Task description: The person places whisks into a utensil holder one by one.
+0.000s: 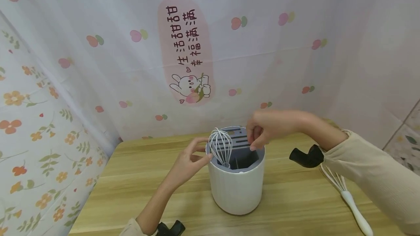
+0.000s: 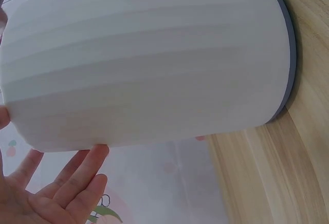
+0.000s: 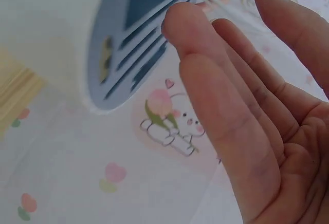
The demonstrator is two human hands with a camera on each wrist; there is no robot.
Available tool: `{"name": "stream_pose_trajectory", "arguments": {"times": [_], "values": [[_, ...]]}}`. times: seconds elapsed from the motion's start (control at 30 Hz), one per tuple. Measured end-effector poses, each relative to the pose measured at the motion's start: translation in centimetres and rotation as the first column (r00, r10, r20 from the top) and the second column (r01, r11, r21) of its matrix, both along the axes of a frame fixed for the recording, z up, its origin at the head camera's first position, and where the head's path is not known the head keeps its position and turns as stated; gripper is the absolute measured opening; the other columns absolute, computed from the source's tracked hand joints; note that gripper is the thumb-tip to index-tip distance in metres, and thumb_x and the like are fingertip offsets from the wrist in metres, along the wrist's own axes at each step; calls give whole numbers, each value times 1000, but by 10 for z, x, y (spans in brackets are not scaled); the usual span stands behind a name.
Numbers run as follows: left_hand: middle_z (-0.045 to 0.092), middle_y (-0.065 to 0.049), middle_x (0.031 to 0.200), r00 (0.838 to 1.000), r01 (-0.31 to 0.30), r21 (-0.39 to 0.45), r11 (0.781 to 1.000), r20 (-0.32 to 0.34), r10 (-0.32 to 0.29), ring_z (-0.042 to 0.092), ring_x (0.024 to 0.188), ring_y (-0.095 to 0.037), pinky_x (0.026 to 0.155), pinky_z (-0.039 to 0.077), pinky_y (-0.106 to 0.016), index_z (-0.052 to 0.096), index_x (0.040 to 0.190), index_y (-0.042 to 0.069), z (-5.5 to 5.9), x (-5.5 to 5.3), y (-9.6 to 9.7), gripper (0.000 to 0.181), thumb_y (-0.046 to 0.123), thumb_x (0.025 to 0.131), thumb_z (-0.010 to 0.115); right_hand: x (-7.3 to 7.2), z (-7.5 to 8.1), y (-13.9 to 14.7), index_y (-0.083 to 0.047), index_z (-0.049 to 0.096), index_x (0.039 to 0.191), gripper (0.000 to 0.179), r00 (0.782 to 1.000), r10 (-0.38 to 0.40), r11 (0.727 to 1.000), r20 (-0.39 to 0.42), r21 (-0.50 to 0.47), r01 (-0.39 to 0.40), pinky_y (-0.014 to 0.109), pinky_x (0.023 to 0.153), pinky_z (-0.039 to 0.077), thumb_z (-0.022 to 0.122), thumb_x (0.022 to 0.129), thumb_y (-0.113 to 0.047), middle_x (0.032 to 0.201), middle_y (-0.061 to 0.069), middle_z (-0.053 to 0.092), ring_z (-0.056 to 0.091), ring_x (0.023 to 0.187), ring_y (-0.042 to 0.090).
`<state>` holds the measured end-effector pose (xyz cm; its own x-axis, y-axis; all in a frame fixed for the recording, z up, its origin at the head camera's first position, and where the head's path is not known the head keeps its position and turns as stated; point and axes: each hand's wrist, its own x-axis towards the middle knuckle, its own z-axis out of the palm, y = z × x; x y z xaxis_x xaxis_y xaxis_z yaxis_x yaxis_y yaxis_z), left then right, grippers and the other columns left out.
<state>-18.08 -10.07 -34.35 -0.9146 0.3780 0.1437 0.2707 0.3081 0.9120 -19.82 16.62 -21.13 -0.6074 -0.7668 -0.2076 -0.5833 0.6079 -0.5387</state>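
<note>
A white utensil holder [image 1: 236,190] with a grey slotted top [image 1: 241,141] stands upright on the table. In its open compartment a wire whisk [image 1: 216,145] stands with its wires up. My left hand [image 1: 187,165] is at the holder's left side, and in the left wrist view its fingertips [image 2: 97,154] touch the white wall. My right hand [image 1: 267,128] hovers above the right part of the rim with nothing in it. In the right wrist view its fingers [image 3: 221,116] are loosely bent, with the thumb apart from them.
A second whisk [image 1: 352,203] with a white handle lies on the wooden table [image 1: 141,185] at the right, partly under the right forearm. Behind the table hangs a printed curtain [image 1: 131,72]. Black wrist mounts [image 1: 306,157] sit on both forearms.
</note>
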Motion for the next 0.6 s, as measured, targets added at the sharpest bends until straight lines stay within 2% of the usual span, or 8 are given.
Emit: {"name": "stream_pose_trajectory", "arguments": {"times": [0.3, 0.47, 0.6], "values": [[56, -12, 120, 1000, -5, -2, 1000, -24, 5, 63, 91, -24, 78, 49, -44, 47, 126, 31, -3, -1, -1, 42, 29, 87, 62, 6, -11, 35, -10, 65, 80, 7, 996, -79, 996, 40, -42, 81, 28, 60, 50, 70, 80, -14, 66, -2, 62, 59, 60, 12], [57, -12, 119, 1000, -13, -10, 1000, -24, 12, 63, 91, -24, 77, 49, -44, 46, 127, 31, -2, 0, -1, 43, 29, 87, 62, 5, -23, 60, -10, 65, 81, 7, 991, -131, 990, 34, -43, 132, 28, 58, 49, 70, 81, -16, 66, -2, 63, 58, 59, 12], [56, -12, 119, 1000, -11, -9, 1000, -22, 11, 63, 91, -24, 78, 49, -44, 46, 127, 30, -1, 0, -1, 43, 29, 87, 62, 6, -33, 84, -7, 64, 83, 11, 982, -177, 982, 68, -52, 181, 27, 56, 47, 69, 82, -17, 66, -3, 62, 56, 59, 12]]}}
